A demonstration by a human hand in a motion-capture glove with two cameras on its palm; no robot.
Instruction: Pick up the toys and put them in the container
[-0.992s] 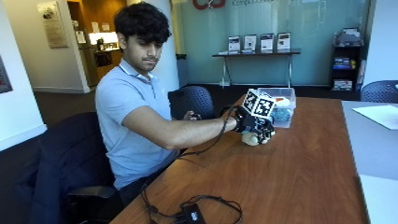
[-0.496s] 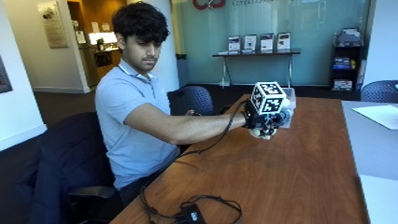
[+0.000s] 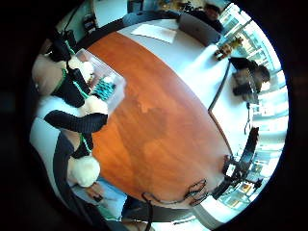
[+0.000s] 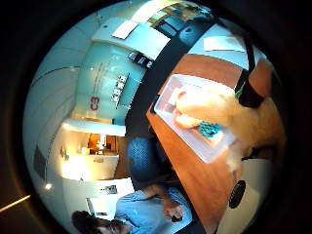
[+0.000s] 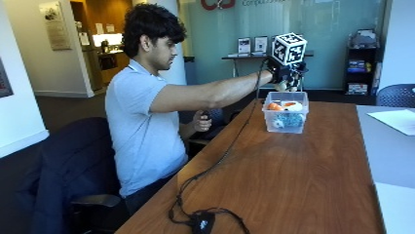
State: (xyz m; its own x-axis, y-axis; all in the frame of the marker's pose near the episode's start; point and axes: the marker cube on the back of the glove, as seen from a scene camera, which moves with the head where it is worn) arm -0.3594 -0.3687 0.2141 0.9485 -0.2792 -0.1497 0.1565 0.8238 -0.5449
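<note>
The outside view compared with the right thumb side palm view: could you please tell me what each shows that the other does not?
Only the outside view shows the black-gloved right hand raised above the clear plastic container, and a small orange toy inside. Only the thumb side palm view shows a cream plush toy close to the palm, over the container. Both show the container on the brown wooden table and a teal toy inside.

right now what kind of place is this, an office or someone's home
Most likely an office meeting room: a long wooden table with office chairs, a frosted glass wall bearing a logo, and a display shelf of framed items behind it.
</note>
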